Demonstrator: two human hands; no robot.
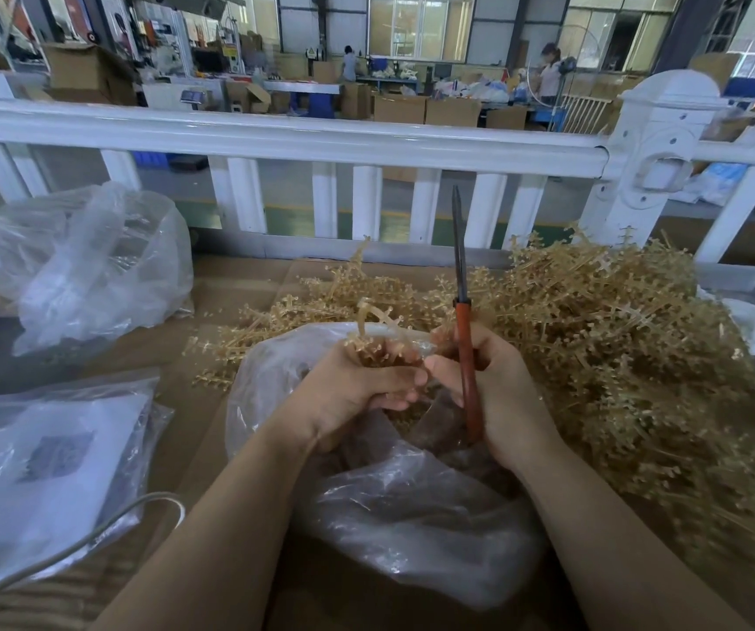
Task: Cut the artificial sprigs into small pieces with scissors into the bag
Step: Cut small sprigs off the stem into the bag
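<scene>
My left hand [357,389] grips a bunch of tan artificial sprigs [373,339] over the open mouth of a clear plastic bag [412,507]. My right hand [498,389] holds red-handled scissors [464,339] upright, their dark blades together and pointing up toward the fence. The two hands are nearly touching above the bag. A big heap of tan sprigs [630,339] lies to the right on the cardboard-covered table [212,293], and more sprigs spread behind the bag.
A white fence rail [275,134] runs across just behind the table. Crumpled clear bags [84,266] lie at the far left. A bag with white printed sheets [43,466] and a grey cable [93,535] sit near left. A workshop with people lies beyond.
</scene>
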